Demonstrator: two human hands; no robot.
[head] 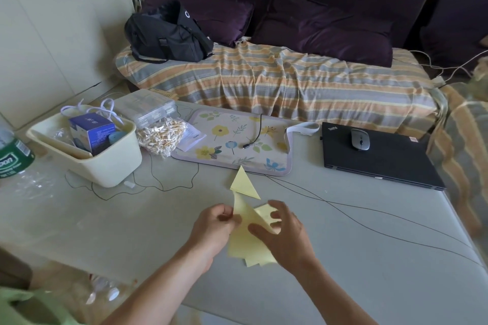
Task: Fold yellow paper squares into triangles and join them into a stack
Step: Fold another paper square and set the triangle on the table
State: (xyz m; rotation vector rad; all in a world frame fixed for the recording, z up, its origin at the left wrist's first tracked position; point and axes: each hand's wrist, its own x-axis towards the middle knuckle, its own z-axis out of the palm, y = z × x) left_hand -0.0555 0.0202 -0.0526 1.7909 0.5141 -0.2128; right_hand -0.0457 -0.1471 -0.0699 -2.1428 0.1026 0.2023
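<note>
I see left hand [211, 227] pinching yellow paper sheet [248, 240]; right hand [284, 237] spread loosely, fingers touching it; folded triangle [244, 185] beyond.

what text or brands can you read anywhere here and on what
"ThinkPad" on the laptop lid, small and only just legible.
"pon", a cut-off word on the green bottle label.
Blue box: print too small to read.
Paper slip: print too blurred to read.
</note>
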